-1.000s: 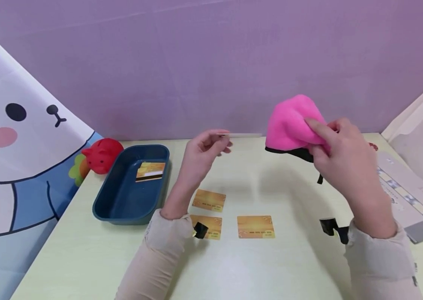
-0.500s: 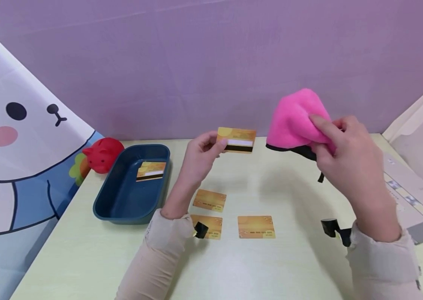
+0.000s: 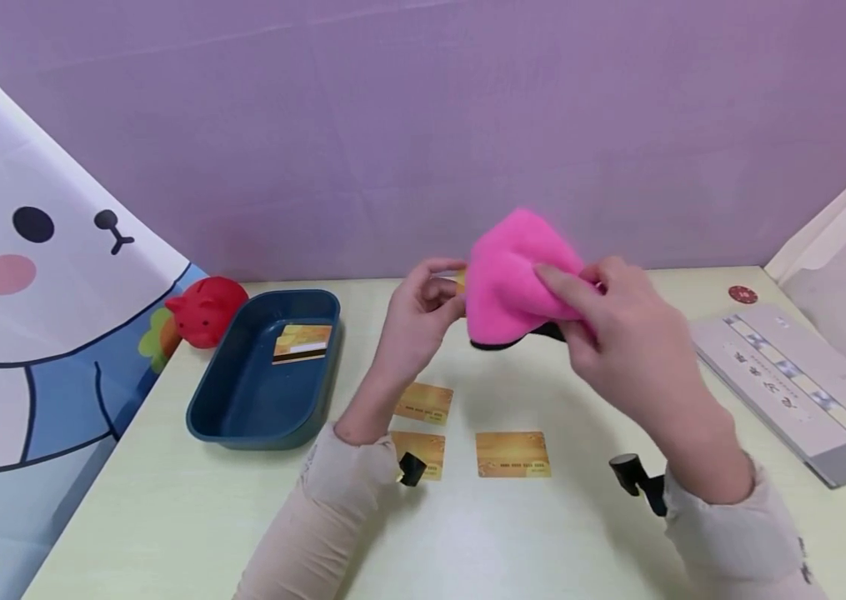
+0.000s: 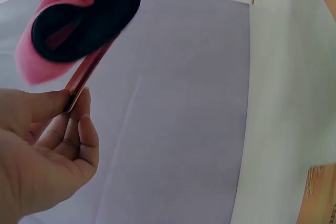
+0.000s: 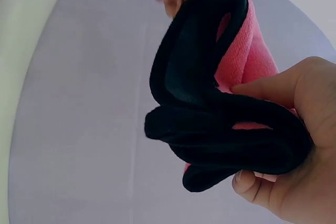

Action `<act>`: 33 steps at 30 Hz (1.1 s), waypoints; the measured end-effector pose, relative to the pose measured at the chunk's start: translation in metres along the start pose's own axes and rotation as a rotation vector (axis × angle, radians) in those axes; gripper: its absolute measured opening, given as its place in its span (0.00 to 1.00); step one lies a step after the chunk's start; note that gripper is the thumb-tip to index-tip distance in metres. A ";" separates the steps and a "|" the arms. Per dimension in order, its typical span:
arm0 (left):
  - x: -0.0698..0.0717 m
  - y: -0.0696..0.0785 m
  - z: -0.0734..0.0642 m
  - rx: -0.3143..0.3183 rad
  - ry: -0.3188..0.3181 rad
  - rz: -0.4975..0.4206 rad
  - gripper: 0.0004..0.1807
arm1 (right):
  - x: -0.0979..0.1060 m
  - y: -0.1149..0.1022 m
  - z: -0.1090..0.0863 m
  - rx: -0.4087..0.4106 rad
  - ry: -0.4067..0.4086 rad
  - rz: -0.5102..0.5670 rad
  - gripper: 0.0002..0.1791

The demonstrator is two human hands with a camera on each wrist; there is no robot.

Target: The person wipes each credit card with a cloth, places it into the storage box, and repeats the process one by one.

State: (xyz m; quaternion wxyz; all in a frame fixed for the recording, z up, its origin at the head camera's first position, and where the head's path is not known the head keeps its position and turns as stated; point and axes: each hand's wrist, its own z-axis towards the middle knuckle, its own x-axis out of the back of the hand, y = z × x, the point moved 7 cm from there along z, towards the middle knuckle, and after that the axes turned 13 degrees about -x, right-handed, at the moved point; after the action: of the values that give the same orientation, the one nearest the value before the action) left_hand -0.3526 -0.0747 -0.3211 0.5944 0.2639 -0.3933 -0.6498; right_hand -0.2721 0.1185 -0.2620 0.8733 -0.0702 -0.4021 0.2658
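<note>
My left hand (image 3: pixel 417 321) pinches a gold bank card (image 4: pixel 86 72) between thumb and fingers, above the back of the table. In the head view most of that card is hidden behind a pink plush cloth with black edging (image 3: pixel 516 279). My right hand (image 3: pixel 628 333) grips the bunched cloth, which hangs in folds with its black edge downward. In the left wrist view the cloth overlaps the card's far end. Seen from the right wrist, the black edging (image 5: pixel 184 66) loops open toward the camera, and the left hand's fingers show behind it.
On the left stands a blue basin (image 3: pixel 242 408) holding gold cards (image 3: pixel 302 343), beside a red toy pig (image 3: pixel 207 311). Three gold cards lie on the table, one of them (image 3: pixel 513 454) in the middle. At right are a flat grey case (image 3: pixel 805 383) and a red round chip (image 3: pixel 743 294).
The card in my left hand has turned from edge-on to striped side showing, then gone behind the cloth. My right hand has moved left with the cloth, up to the card.
</note>
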 end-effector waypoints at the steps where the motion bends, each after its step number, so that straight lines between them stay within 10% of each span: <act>1: -0.002 0.000 0.000 -0.001 -0.011 -0.019 0.17 | -0.003 -0.003 -0.001 0.018 -0.008 0.000 0.26; 15: -0.004 0.007 0.000 0.044 -0.100 -0.091 0.16 | -0.014 0.010 0.000 -0.085 -0.099 -0.041 0.27; 33: 0.015 0.015 0.002 -0.006 -0.044 -0.182 0.20 | 0.021 0.063 0.008 -0.293 0.050 -0.053 0.24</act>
State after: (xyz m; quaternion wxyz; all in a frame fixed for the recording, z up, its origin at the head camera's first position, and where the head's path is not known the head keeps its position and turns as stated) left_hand -0.3485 -0.0889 -0.3057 0.5248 0.2826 -0.3787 -0.7080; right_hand -0.2924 0.1823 -0.2636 0.8703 -0.1929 -0.4164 0.1790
